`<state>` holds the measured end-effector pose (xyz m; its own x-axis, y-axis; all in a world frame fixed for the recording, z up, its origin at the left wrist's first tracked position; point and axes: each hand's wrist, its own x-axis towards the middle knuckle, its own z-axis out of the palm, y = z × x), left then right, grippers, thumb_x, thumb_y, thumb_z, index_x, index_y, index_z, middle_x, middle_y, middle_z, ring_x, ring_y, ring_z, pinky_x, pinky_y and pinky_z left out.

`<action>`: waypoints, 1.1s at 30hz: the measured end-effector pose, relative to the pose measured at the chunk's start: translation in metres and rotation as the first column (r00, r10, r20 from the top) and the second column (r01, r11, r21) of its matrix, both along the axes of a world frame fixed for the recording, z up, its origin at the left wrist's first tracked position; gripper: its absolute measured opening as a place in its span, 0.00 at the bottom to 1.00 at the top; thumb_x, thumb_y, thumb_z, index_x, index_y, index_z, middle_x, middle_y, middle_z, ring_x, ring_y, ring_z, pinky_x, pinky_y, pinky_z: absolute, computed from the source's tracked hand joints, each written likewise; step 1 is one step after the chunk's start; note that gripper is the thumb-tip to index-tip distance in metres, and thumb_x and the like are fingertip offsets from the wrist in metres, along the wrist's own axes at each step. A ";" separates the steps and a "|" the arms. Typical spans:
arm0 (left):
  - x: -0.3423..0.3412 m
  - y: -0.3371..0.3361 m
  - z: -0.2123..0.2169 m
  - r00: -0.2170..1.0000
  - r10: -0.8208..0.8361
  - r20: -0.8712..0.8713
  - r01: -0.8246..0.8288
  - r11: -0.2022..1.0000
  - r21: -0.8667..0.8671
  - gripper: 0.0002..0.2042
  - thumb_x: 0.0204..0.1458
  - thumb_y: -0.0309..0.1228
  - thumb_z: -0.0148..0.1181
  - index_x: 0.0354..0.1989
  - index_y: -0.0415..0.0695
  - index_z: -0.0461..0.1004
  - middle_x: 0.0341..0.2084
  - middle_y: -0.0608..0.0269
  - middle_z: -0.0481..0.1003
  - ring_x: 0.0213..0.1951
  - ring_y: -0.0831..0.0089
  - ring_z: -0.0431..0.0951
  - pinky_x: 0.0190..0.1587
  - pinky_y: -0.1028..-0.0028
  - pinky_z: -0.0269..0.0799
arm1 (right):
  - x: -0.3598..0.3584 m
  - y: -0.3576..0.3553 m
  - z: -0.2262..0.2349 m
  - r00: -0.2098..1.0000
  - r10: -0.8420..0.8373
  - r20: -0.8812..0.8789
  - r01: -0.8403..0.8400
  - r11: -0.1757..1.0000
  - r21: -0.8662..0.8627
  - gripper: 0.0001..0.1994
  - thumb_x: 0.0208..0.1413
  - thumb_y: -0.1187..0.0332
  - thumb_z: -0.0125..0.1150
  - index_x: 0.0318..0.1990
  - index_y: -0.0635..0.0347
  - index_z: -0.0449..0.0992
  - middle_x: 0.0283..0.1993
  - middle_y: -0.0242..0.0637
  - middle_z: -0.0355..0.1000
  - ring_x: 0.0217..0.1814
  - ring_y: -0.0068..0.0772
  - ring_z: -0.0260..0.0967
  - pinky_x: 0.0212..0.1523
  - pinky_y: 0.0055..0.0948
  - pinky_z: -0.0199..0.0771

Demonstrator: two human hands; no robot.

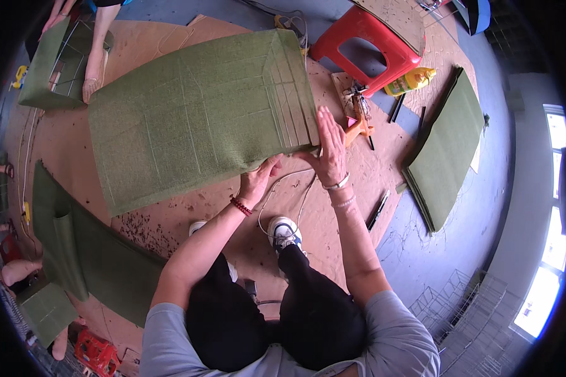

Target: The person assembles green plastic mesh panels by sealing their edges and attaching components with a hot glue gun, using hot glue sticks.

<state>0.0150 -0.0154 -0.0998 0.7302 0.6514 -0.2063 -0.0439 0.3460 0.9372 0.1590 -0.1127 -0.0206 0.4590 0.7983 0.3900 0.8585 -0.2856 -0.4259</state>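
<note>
A large green woven fabric piece (188,119) stretches before me over a wire grid whose lines show through. Toward its right end several bars (290,103) are seen through a thinner section. My left hand (256,181) pinches the near edge of the fabric with curled fingers. At the near right corner, my right hand (329,151) holds the frame, its long fingers laid along the end and its thumb stretched leftward under the edge. What lies beneath the fabric is hidden.
An orange-handled tool (358,129) lies right of my hand, below a red stool (374,47) and a yellow bottle (412,81). Stacked green panels (446,151) are at right, wire racks (462,308) lower right. Green fabric (100,251) spreads left; other people work at the left.
</note>
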 end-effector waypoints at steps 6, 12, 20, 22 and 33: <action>-0.001 -0.001 -0.017 0.996 -0.065 0.068 0.069 0.996 -0.049 0.07 0.57 0.33 0.58 0.34 0.43 0.77 0.23 0.70 0.72 0.24 0.83 0.69 0.26 0.79 0.66 | -0.023 0.039 0.010 0.984 0.174 -0.039 -0.168 0.977 0.132 0.50 0.50 0.32 0.44 0.67 0.69 0.48 0.69 0.53 0.52 0.70 0.52 0.51 0.66 0.44 0.52; 0.002 0.002 -0.029 0.958 -0.109 0.265 0.152 0.977 -0.147 0.05 0.58 0.27 0.54 0.36 0.43 0.76 0.24 0.71 0.71 0.24 0.82 0.68 0.25 0.79 0.63 | -0.030 0.055 -0.006 0.996 0.077 0.041 -0.082 0.988 0.128 0.33 0.62 0.50 0.42 0.66 0.67 0.51 0.65 0.52 0.59 0.66 0.46 0.60 0.61 0.41 0.63; -0.029 0.004 0.004 0.979 -0.197 0.047 0.192 0.977 0.089 0.09 0.58 0.30 0.56 0.42 0.41 0.78 0.31 0.70 0.74 0.30 0.83 0.69 0.31 0.79 0.65 | -0.031 0.058 -0.015 0.984 -0.060 0.167 0.017 0.969 0.246 0.34 0.46 0.78 0.57 0.64 0.64 0.57 0.59 0.47 0.67 0.60 0.44 0.67 0.56 0.38 0.69; -0.035 0.005 0.013 0.995 -0.033 -0.095 0.041 0.995 0.088 0.10 0.57 0.32 0.57 0.41 0.40 0.78 0.29 0.71 0.74 0.28 0.81 0.69 0.31 0.77 0.66 | -0.030 0.059 -0.015 0.985 -0.045 0.165 -0.001 0.963 0.268 0.33 0.46 0.77 0.58 0.64 0.64 0.58 0.59 0.46 0.67 0.60 0.44 0.67 0.56 0.38 0.69; -0.031 0.014 0.007 0.997 -0.021 -0.075 0.042 0.954 0.296 0.12 0.60 0.35 0.54 0.28 0.41 0.73 0.19 0.74 0.68 0.21 0.85 0.64 0.23 0.81 0.58 | -0.030 0.059 -0.017 0.971 -0.052 0.234 -0.013 0.963 0.268 0.27 0.57 0.63 0.54 0.62 0.64 0.61 0.58 0.45 0.68 0.59 0.43 0.69 0.54 0.39 0.70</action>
